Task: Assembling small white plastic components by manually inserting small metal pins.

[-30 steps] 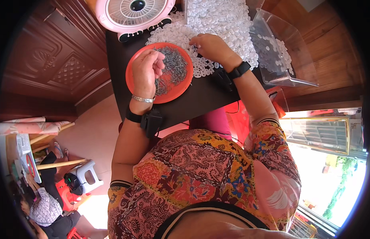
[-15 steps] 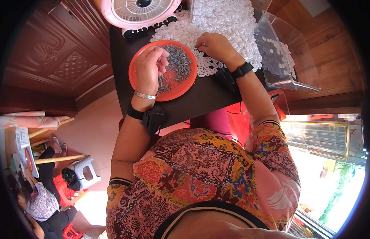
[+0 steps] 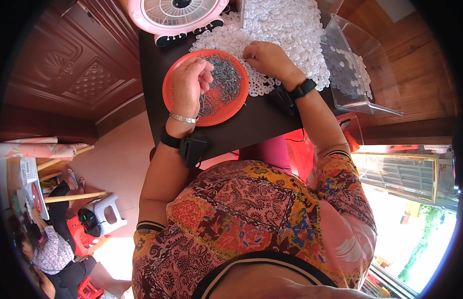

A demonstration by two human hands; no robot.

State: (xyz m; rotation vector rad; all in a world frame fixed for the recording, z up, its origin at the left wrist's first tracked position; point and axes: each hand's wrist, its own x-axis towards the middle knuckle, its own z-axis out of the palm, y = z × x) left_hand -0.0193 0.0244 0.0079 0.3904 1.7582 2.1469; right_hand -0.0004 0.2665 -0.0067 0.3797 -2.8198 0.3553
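Observation:
My left hand [image 3: 187,85] is curled above the left half of an orange round plate [image 3: 167,92]. Its fingers are bent in toward the palm, and whatever they hold is hidden. Small grey screw-like metal pieces [image 3: 225,79] lie heaped across the plate. Beyond the plate's right side, my right hand [image 3: 269,60] hovers low over a spread of small white plastic pieces with holes [image 3: 291,30]. Its thumb and fingers are drawn together at the tips; anything between them is too small to make out.
A pink fan [image 3: 179,12] stands at the table's far left. To the right is a clear plastic bin [image 3: 361,94] with more white pieces. The dark table [image 3: 231,132] ends near my body. Another person [image 3: 52,251] sits at lower left by a grey stool [image 3: 109,217].
My right hand has shifted slightly away from me over the white pieces. The left hand stays over the plate, nearly unmoved. The whole view has moved a little.

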